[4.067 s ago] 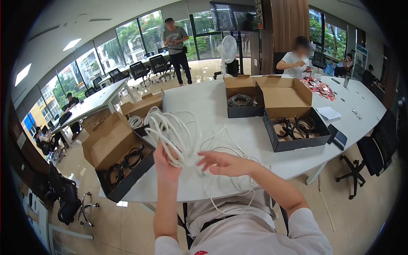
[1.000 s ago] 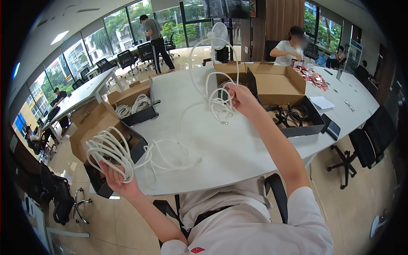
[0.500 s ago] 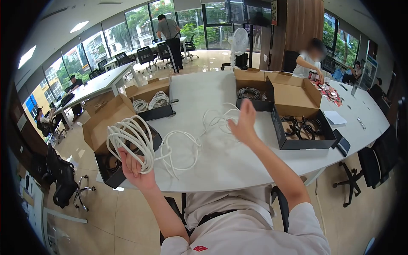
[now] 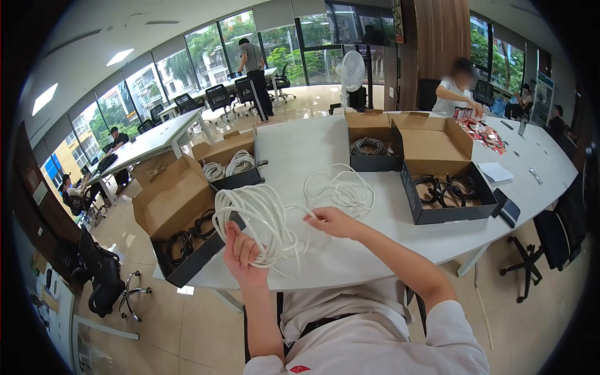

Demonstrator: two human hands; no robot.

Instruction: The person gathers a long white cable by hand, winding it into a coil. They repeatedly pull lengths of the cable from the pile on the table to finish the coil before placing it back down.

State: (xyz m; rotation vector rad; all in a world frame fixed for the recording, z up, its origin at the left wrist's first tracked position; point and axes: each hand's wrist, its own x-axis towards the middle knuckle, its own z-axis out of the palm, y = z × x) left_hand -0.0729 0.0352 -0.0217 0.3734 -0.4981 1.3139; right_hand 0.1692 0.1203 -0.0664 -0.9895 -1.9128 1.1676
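Observation:
A coiled bundle of white cable [image 4: 262, 222] hangs in my left hand [image 4: 242, 250], whose fingers are closed around the loops above the near edge of the table. My right hand [image 4: 334, 223], just right of the bundle, pinches the strand that runs out of it. Loose loops of the same cable [image 4: 350, 195] lie on the white table [image 4: 294, 147] beyond my right hand. Just left of my left hand stands an open black box [image 4: 199, 256] with black cables [image 4: 181, 247] inside; the bundle partly hides its right side.
At the back left, an open box [image 4: 234, 180] holds white cables. On the right, one box [image 4: 375, 161] contains grey cable and another [image 4: 450, 214] black cables. A dark phone-like device [image 4: 507, 209] and white paper [image 4: 495, 172] lie beyond. A person [image 4: 459, 94] handles red packets [image 4: 484, 136].
My left hand has moved right with the bundle. My right hand, open before, has come down and toward the bundle and now pinches the cable. The loose loops have shifted on the table.

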